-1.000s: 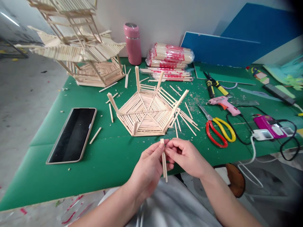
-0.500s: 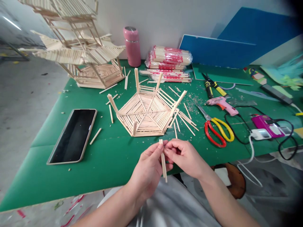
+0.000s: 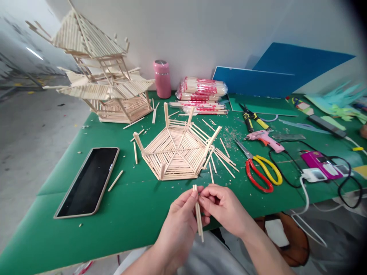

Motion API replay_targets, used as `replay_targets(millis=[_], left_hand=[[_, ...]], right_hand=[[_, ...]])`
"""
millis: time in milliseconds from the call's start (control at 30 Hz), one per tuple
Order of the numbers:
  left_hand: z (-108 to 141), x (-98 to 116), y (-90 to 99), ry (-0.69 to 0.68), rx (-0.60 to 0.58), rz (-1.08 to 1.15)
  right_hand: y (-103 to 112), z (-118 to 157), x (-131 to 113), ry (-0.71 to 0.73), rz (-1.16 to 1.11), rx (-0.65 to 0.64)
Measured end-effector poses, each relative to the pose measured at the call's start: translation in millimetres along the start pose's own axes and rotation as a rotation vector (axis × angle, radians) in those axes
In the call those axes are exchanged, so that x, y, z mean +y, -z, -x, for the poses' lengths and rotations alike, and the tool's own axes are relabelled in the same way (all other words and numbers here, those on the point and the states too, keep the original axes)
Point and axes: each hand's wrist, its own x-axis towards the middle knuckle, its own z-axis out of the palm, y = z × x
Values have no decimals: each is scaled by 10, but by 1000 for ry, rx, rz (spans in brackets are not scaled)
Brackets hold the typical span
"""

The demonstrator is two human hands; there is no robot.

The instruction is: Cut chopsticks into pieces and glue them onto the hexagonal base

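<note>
Two hands meet at the near edge of a green-covered worktop (image 3: 134,214), the left hand (image 3: 179,225) and right hand (image 3: 223,208) both pinched shut on a short bundle of wooden sticks (image 3: 198,214) held almost upright between the fingertips, just above the person's lap. Beyond them, mid-worktop, lies a flat hexagonal stick frame (image 3: 174,152) with short posts standing at its corners, loose sticks scattered to its right. At far left stands a tiered stick pagoda (image 3: 100,80). A dark phone (image 3: 87,182) lies face up at near left. Along the far edge, against a plain white wall, sit a pink flask (image 3: 162,78) and wrapped chopstick packs (image 3: 202,89) (their red print too small to read). To the right lie red-and-yellow scissors (image 3: 260,172), a pink glue gun (image 3: 265,138), yellow-handled pliers (image 3: 254,119) and a magenta device (image 3: 321,163) among black and white cables. Blue boards (image 3: 272,74) lean on the wall at far right. Grey concrete floor shows at left.
</note>
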Motion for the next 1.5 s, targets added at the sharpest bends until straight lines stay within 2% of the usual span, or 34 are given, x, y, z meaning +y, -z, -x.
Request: replay_targets(millis=[233,333,467,567,667,833,967,1100,1233,1333,1500], left_hand=[[1,-9,-12,25,-3,-11],[2,17,-39,19,35,-31],[-12,60,-61,-20,110,-81],[-19,66,-49,-22,102,-88],[-17,61,-27,-23,103,-85],[-21,63,-8,-18,119,-77],[-32,66,-10,-21,118,-73],[-39,67,-12,-21,119,-68],[-47,50,-11,-15,107,-48],[-57,31,-24,1,53,-12],[-69,24,-57,-4,73,26]], right_hand=[[-18,31,13,8,71,53],[132,14,46,2,138,111],[431,-81,185,-33,322,297],[544,-162,300,-40,466,317],[537,-201,339,-34,579,293],[391,-189,240,-42,701,319],[279,-234,148,-77,769,294],[311,-288,85,-123,754,242],[358,-165,14,-123,610,99],[289,-1,-51,-109,447,-12],[112,120,-114,-73,265,-48]])
